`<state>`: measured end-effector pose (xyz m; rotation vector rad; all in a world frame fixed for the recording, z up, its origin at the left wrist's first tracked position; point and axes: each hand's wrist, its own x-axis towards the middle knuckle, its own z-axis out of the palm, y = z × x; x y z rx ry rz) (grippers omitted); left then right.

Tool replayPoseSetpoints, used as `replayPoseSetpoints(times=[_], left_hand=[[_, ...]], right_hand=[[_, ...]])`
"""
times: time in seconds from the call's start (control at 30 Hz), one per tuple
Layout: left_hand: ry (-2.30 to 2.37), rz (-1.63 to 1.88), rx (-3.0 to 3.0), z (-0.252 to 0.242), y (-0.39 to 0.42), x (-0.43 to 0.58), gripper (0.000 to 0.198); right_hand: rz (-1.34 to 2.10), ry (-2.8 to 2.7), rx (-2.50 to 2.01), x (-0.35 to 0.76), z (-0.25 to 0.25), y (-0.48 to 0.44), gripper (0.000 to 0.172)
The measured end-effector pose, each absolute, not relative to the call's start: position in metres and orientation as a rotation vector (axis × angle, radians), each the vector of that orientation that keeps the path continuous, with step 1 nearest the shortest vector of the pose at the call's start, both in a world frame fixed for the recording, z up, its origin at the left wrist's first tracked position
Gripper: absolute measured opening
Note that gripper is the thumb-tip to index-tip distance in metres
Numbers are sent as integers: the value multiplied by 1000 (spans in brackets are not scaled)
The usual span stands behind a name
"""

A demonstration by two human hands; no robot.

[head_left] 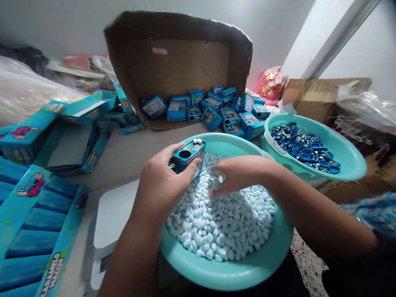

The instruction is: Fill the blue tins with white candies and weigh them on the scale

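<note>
My left hand (168, 175) grips a small blue candy box (189, 155) with a round dark hole in its top. Two white candies (197, 141) rest on the box's far end. My right hand (233, 175) is just right of the box, fingers curled around a few pale candies and slightly blurred. Both hands are over a turquoise basin (227, 278) holding a heap of small pale blue and white candies (222, 222).
Behind the basin, a cardboard carton (182, 68) lies on its side with several blue boxes. Another turquoise basin (352, 163) at right holds blue caps (305, 150). On the left are a white scale-like device (116, 210), a filled display tray (37, 222) and folded blue cartons (34, 128).
</note>
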<state>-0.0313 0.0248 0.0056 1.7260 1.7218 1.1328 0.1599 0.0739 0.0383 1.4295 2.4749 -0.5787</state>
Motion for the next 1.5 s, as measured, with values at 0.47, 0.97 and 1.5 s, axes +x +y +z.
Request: replayPoseSetpoints(times=[0.47,0.97,1.5], left_hand=[[1599,1053,1716,0,28,-35,50],[1395,955,1870,3,26,-38,27],[1352,964,1834,1,27,-38,31]], right_hand=[[-837,2672,1111,163,48,65,19],[-585,2927,1151,128,97,82,6],[-708,3066,1112,142,89,80,29]])
